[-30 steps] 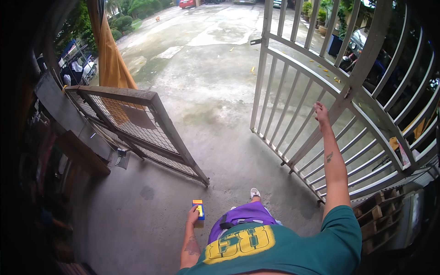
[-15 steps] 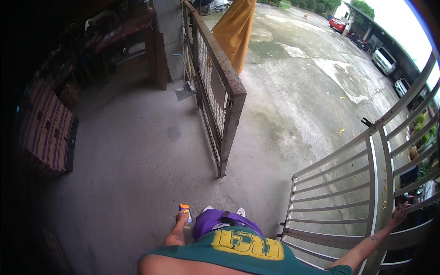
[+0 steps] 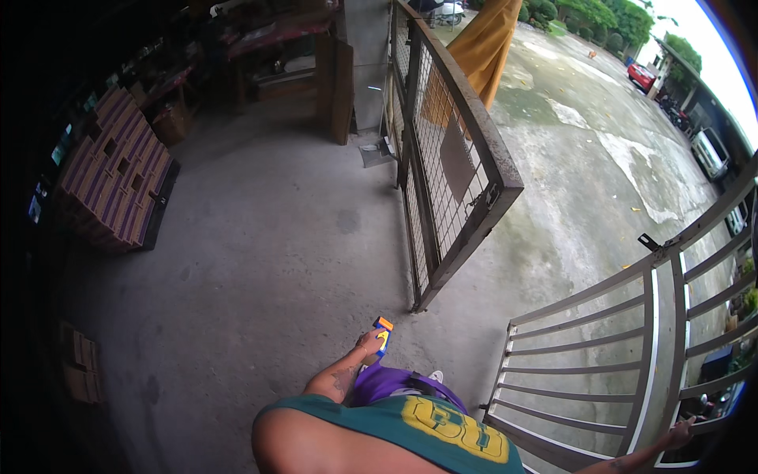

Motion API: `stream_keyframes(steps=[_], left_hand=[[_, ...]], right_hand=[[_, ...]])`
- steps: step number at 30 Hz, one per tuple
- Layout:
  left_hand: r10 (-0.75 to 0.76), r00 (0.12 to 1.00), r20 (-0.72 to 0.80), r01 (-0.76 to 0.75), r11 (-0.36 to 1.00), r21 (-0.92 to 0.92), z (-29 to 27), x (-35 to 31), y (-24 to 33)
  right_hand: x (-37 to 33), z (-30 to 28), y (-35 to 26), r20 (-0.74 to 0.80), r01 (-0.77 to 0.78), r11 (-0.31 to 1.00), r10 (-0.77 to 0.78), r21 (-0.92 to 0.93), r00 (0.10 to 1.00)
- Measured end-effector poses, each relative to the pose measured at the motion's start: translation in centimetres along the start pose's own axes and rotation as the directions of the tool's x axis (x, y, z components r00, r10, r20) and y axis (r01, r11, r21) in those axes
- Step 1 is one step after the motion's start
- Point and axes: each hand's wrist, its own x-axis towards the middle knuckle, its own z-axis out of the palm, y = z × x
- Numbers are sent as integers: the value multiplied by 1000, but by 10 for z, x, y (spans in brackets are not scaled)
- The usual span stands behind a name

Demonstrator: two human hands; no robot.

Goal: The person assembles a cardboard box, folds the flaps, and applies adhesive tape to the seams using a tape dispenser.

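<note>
Blue/orange/yel. boxy pkg (image 3: 384, 335) in L fingers (image 3: 373, 340)

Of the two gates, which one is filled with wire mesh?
The brown gate, with orange cloth behind it; the grey gate, nearer the right hand, has only bars.

A broad, smooth grey concrete floor (image 3: 268, 237) lies in dim shade. At far left stands a stack of brown cardboard boxes with purple stripes (image 3: 118, 182); farther back, a table with a dark red top (image 3: 280, 31) sits in shadow near an upright grey pillar (image 3: 368, 71). At right, daylight brightens a patchy, pale concrete yard (image 3: 568, 158) edged by leafy green shrubs (image 3: 592, 14).
</note>
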Motion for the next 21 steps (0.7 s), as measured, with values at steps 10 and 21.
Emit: stream_keyframes(steps=[10, 21], left_hand=[[687, 679, 261, -719, 693, 47, -73, -99, 122], [879, -262, -398, -947, -156, 280, -133, -248, 455]], right_hand=[[-99, -87, -56, -4, 17, 986, -17, 166, 1000], [-215, -145, -150, 50, 3, 884, -30, 468, 998]])
